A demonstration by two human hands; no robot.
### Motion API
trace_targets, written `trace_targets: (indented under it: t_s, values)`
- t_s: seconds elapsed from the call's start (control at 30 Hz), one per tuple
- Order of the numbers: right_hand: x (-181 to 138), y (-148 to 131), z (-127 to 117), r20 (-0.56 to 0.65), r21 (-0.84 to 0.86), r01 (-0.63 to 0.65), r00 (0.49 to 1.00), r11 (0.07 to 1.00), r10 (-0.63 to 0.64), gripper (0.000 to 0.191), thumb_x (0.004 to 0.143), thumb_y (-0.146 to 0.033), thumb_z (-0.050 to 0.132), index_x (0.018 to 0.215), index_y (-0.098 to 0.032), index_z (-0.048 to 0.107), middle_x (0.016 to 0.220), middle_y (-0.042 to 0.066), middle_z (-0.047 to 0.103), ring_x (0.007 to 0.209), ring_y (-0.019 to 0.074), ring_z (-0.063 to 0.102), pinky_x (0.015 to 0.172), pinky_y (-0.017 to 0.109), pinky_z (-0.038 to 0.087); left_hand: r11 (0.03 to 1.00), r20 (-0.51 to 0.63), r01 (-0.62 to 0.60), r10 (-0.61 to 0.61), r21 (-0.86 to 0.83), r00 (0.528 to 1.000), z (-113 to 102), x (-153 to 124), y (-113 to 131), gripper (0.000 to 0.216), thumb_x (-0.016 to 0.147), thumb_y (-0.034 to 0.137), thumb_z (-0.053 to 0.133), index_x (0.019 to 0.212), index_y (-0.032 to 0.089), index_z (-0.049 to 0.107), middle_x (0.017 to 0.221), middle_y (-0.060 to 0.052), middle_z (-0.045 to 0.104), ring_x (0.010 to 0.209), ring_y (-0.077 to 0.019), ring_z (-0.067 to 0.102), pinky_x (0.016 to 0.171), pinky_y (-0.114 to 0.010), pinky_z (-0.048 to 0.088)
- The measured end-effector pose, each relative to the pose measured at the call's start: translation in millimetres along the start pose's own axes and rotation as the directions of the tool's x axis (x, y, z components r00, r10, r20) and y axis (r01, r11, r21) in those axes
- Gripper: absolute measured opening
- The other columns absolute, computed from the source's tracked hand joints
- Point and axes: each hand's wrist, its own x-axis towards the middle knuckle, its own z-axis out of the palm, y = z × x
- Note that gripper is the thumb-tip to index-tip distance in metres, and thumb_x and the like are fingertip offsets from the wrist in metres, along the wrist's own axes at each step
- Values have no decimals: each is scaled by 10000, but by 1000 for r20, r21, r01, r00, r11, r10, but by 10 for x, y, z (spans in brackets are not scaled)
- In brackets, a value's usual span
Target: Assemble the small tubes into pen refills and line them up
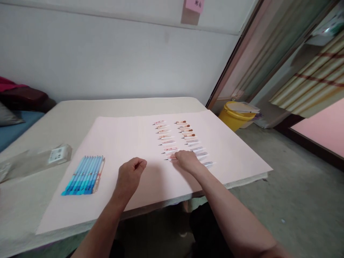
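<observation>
Low over the pink sheet (115,139), my left hand (130,172) is curled into a loose fist, with nothing showing in it. My right hand (186,159) has its fingers pinched at the near end of the left column, on a short slim pen (169,159) with a dark tip; the fingers cover part of it. Several similar short pens (166,142) with pinkish patterns lie in that column, tips to the left. Beside it runs a second column, brown-ended pens (189,135) at the back and pale greyish ones (197,148) nearer me, partly behind my right hand.
At the left, several blue pens (84,175) lie side by side, with a pale patterned pen (99,175) at their right. A clear plastic bag (34,163) with a white label rests on the table (77,107). A yellow bucket (234,117) stands beyond the right edge.
</observation>
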Motion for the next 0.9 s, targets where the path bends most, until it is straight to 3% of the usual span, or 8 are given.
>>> trace_targets:
  t_s: [0.1, 0.2, 0.3, 0.37, 0.47, 0.63, 0.77, 0.9]
  values:
    - [-26, -30, -32, 22, -8, -1, 1000, 1000, 2, 305, 830, -123, 417, 1030, -133, 646, 1017, 162, 671, 945, 280, 637, 743, 358, 464, 999, 2, 11, -11, -45, 1000, 5, -2, 3, 235, 781, 387, 551, 723, 189, 662, 741, -24, 669, 756, -180, 585, 701, -298, 399]
    - [-40, -80, -35, 31, -9, 0, 1000, 1000, 0, 327, 848, -112, 392, 1056, -138, 643, 1032, 169, 668, 945, 276, 641, 743, 361, 469, 954, 87, 109, -88, -278, 992, 40, -16, 1, 214, 747, 370, 603, 731, 170, 677, 786, -55, 683, 800, -191, 601, 749, -309, 428]
    - [-31, -116, -16, 30, -2, 6, 1000, 1000, -6, 333, 872, -135, 377, 1065, -154, 647, 1033, 167, 669, 944, 272, 643, 747, 360, 470, 749, 266, 307, -180, -587, 947, 114, -35, -9, 219, 719, 349, 648, 758, 136, 679, 887, -106, 687, 828, -192, 615, 783, -320, 459]
    - [-14, -128, -1, 28, 1, 5, 1000, 1000, -5, 337, 873, -137, 376, 1071, -156, 648, 1032, 167, 671, 948, 275, 642, 750, 366, 469, 600, 351, 410, -220, -688, 910, 173, -44, -21, 209, 705, 319, 675, 769, 120, 672, 926, -127, 681, 828, -185, 621, 784, -314, 471]
    - [16, -132, 9, 32, 5, 1, 1000, 1000, -1, 344, 857, -116, 379, 1063, -132, 654, 1016, 178, 674, 941, 289, 642, 741, 377, 470, 479, 416, 495, -269, -725, 869, 258, -55, -36, 165, 703, 258, 688, 776, 113, 657, 919, -128, 677, 812, -169, 626, 756, -286, 483]
    - [30, -150, -23, 23, 39, 23, 999, 999, -23, 310, 832, -155, 423, 1028, -120, 661, 988, 177, 680, 923, 285, 639, 728, 363, 457, 386, 470, 570, -328, -725, 819, 367, -82, -30, 108, 722, 183, 667, 794, 113, 627, 934, -128, 665, 810, -160, 632, 717, -257, 495]
    - [-41, -314, -41, 4, 138, 104, 994, 985, -106, 239, 817, -271, 484, 972, -217, 658, 982, 71, 691, 871, 202, 633, 670, 267, 427, 315, 465, 614, -434, -724, 771, 476, -124, -26, 177, 710, 161, 673, 873, 143, 607, 945, -103, 653, 825, -171, 640, 711, -280, 508]
    - [-153, -582, -7, -78, 277, 203, 979, 939, -189, 204, 826, -301, 480, 923, -233, 645, 900, 33, 695, 823, 179, 627, 637, 252, 392, 253, 515, 617, -370, -745, 773, 603, -151, -50, 107, 725, 166, 668, 798, 140, 596, 814, -57, 640, 712, -137, 634, 692, -274, 517]
